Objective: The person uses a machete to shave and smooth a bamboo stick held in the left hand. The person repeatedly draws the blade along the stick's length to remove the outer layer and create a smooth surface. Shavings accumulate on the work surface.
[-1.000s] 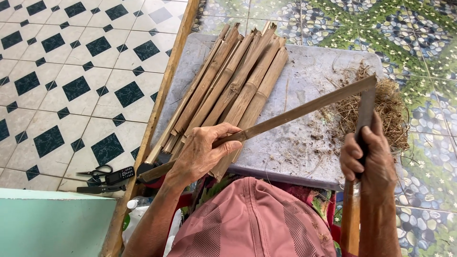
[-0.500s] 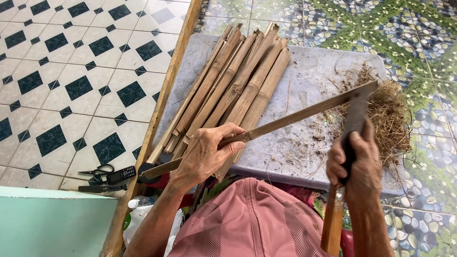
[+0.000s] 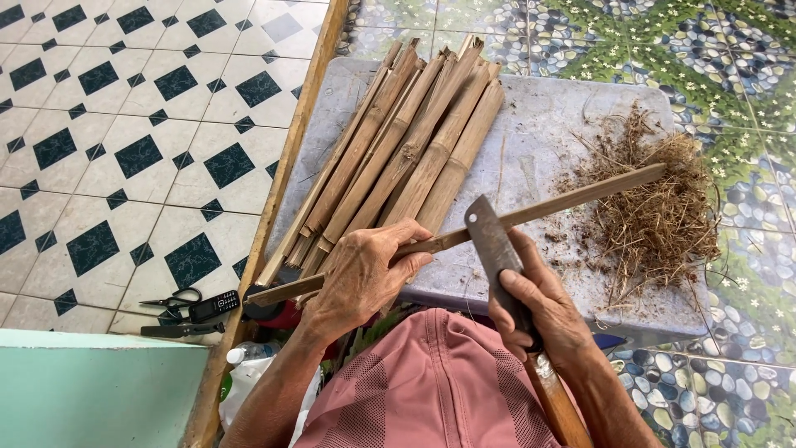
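Two bare hands work over a grey slab table (image 3: 580, 108) set on a tiled floor. Left hand (image 3: 365, 278) is wrapped around a long thin bamboo strip (image 3: 572, 199), fingers curled over it w/ thumb beneath, gripping near the strip's middle. Strip runs diagonally from lower left, by the table's near edge, up to the right, its far end reaching above a heap of dry shavings (image 3: 655, 216). Right hand (image 3: 539, 311) is clenched around the wooden handle (image 3: 555, 402) of a flat-bladed knife (image 3: 491, 241); the blade's blunt, dull-metal end points up & sits against the strip, just right of the left hand.

Behind the strip, a bundle of split bamboo pieces (image 3: 414, 141) lies on the table's left half, fanned slightly, ends toward the person. A long wooden pole (image 3: 286, 158) runs along the table's left edge. On the floor left of it: black-handled scissors (image 3: 170, 300) & a small dark phone (image 3: 214, 305), close together. A pink cap (image 3: 431, 390) fills the bottom centre. Pebble-patterned tiles (image 3: 730, 50) lie beyond the table, right.
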